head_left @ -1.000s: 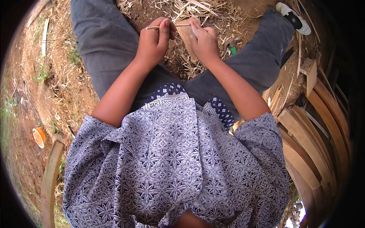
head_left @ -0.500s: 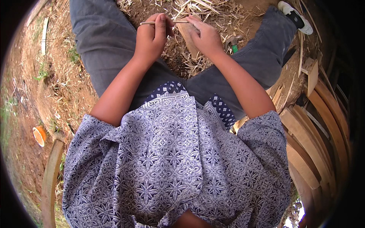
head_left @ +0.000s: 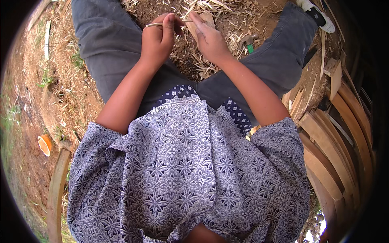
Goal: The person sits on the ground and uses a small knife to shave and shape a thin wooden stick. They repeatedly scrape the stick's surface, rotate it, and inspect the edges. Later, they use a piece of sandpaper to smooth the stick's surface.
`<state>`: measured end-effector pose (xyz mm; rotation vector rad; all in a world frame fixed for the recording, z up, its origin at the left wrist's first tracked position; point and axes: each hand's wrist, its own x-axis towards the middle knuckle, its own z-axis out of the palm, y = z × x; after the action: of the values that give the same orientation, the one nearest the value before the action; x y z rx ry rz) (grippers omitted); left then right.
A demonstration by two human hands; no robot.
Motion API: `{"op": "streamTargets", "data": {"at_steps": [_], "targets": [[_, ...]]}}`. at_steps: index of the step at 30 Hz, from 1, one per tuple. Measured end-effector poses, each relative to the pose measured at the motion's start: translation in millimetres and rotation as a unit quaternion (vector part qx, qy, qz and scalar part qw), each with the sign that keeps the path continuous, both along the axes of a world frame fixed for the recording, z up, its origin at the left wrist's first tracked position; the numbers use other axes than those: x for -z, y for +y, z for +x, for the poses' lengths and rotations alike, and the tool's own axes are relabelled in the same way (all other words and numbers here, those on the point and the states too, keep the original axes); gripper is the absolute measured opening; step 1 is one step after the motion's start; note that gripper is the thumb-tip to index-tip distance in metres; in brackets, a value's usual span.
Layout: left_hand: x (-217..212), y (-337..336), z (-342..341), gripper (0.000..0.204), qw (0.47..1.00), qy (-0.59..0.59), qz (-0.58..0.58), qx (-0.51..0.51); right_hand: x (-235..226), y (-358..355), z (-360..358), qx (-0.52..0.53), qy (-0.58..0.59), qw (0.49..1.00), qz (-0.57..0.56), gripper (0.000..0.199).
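Stick [head_left: 168, 24], thin and pale, pinched in the left hand [head_left: 159, 39] above the lap; right hand [head_left: 210, 38] closed on a wood piece [head_left: 206, 18] beside it. Shavings [head_left: 227, 40] below suggest whittling well underway, unfinished.

The thin stick [head_left: 162, 24] lies across the left hand [head_left: 159, 38], with the right hand [head_left: 210, 38] just beside it. Right of both, a hammer [head_left: 248, 40] lies on the ground. Curved slats [head_left: 328, 162] are stacked at the near right.

A pale, smooth wooden stick [head_left: 156, 24] (matt) above rough dry shavings [head_left: 227, 38].
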<state>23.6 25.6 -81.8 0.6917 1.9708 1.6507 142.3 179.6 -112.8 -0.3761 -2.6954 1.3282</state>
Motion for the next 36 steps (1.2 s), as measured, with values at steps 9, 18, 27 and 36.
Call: {"op": "streamTargets", "data": {"at_steps": [9,18,27,36], "targets": [[3,-1,-3,0.048,0.997,-0.064,-0.016,-0.048,-5,1,-6,0.095,-0.255,0.962,-0.029,0.058],[-1,1,-2,0.044,0.998,-0.033,-0.03,-0.032,-10,1,-3,0.073,-0.244,0.967,0.008,0.057],[-6,0,3,0.034,0.998,-0.065,-0.003,-0.022,10,11,14,0.101,-0.131,0.986,0.006,0.049],[-6,0,2,0.034,0.998,-0.058,0.004,0.005,14,14,11,0.151,0.007,0.987,0.048,0.045]]}}
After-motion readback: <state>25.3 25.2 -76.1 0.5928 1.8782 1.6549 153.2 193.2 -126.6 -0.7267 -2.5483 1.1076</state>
